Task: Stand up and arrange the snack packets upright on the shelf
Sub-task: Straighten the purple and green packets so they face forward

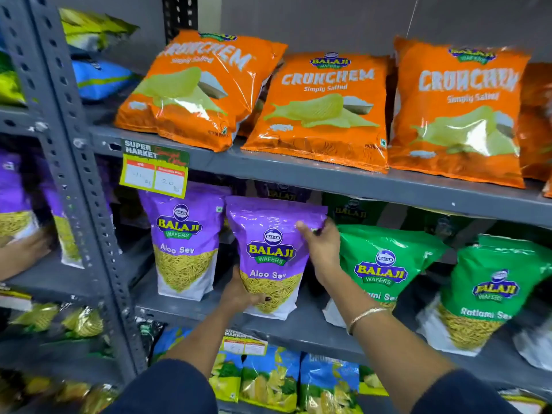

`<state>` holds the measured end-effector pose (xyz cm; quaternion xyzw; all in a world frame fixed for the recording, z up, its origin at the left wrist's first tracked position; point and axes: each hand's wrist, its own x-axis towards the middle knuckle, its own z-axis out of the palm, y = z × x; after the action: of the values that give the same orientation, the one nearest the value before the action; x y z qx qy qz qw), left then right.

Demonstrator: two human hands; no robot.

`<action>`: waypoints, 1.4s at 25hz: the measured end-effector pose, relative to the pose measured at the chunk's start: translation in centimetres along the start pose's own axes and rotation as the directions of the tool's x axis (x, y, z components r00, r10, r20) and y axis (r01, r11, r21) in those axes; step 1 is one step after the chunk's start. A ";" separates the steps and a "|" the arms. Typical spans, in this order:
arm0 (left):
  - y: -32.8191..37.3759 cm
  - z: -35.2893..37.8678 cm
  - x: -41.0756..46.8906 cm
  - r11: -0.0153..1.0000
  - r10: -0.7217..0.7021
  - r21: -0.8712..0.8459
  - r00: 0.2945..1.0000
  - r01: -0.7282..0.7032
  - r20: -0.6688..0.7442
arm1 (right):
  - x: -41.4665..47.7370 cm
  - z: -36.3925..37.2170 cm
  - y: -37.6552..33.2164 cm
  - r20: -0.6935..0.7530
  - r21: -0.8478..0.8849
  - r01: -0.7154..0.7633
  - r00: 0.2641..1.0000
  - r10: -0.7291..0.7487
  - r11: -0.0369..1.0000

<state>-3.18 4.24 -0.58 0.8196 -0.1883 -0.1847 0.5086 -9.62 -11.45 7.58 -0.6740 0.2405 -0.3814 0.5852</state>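
A purple Aloo Sev packet (pixel 273 252) stands upright on the middle shelf (pixel 313 327), held by both my hands. My left hand (pixel 239 294) grips its lower left corner, thumb across the front. My right hand (pixel 321 249) clasps its upper right edge. A second purple Aloo Sev packet (pixel 183 243) stands upright just to its left. To the right stand two green Ratlami Sev packets (pixel 382 264) (pixel 490 291), both upright with a slight lean. On the upper shelf, orange Crunchem packets (pixel 322 109) lean back.
A yellow price tag (pixel 153 171) hangs from the upper shelf edge. A grey perforated upright post (pixel 80 180) divides this bay from the left one, where another person's hand (pixel 27 249) touches purple packets. Blue and yellow packets (pixel 268 377) fill the shelf below.
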 end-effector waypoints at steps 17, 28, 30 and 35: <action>-2.0 2.2 -0.2 0.780 -0.404 0.539 0.914 0.318 0.045 | -5.3 -5.8 10.7 0.149 -0.472 -0.448 0.808 0.570 0.759; 6.5 17.2 -1.9 0.998 -0.007 0.063 0.966 -0.010 0.260 | -1.5 -21.7 9.2 0.251 -0.300 -0.370 0.859 0.447 0.879; 6.1 17.9 -1.8 1.000 0.013 0.021 0.990 -0.016 0.137 | -1.5 -20.7 8.6 0.325 -0.220 -0.328 0.863 0.386 0.919; 7.0 18.2 -2.6 1.000 -0.017 0.011 0.998 0.017 0.057 | 0.9 -19.9 -0.7 -0.203 -0.286 0.204 0.942 -0.267 0.936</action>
<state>-15.24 -11.31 -1.56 0.8182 -0.1969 -0.2114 0.4971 -25.01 -24.11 8.95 -0.7185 0.2741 -0.4922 0.4080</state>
